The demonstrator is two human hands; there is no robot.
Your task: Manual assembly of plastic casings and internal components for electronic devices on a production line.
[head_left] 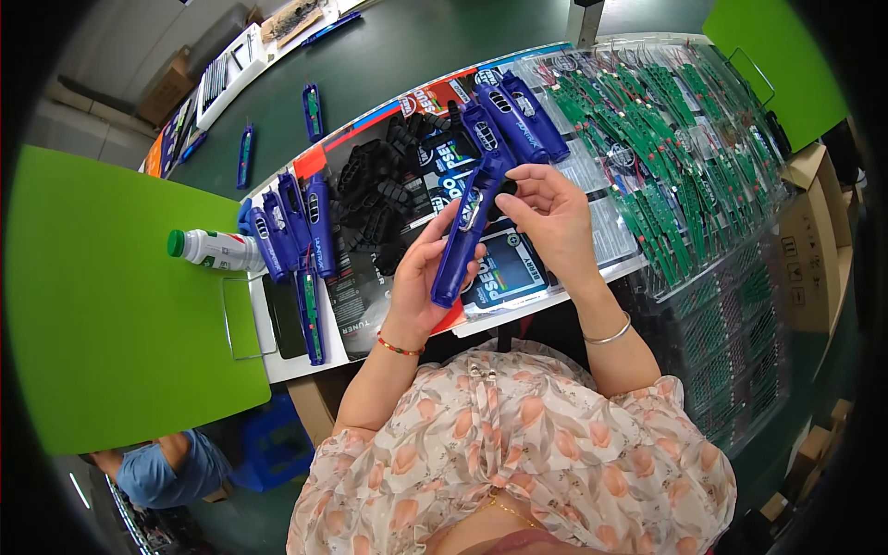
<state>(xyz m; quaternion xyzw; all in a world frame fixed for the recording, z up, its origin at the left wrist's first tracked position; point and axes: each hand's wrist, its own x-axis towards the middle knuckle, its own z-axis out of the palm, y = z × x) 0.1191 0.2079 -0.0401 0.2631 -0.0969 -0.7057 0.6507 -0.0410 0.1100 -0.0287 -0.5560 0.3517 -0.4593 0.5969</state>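
My left hand (418, 277) is wrapped round the lower part of a long blue plastic housing (453, 264), held tilted over the front of the table with its hollow inside facing up. Something pale shows in the hollow, too small to make out. Close to the housing's upper end, the thumb and fingers of my right hand (557, 217) pinch a small black piece (506, 189), probably one of the black rubber button pads. A heap of those black pads (370, 185) lies left of my hands. More blue housings (518, 120) rest just beyond them.
Many green circuit boards (666, 139) with wires cover the right side. At left stand blue housings (316, 217), a housing with a board (308, 310), a white bottle (217, 250) and a green panel (120, 305). Another person (171, 467) sits at lower left; a cardboard box (805, 240) is at right.
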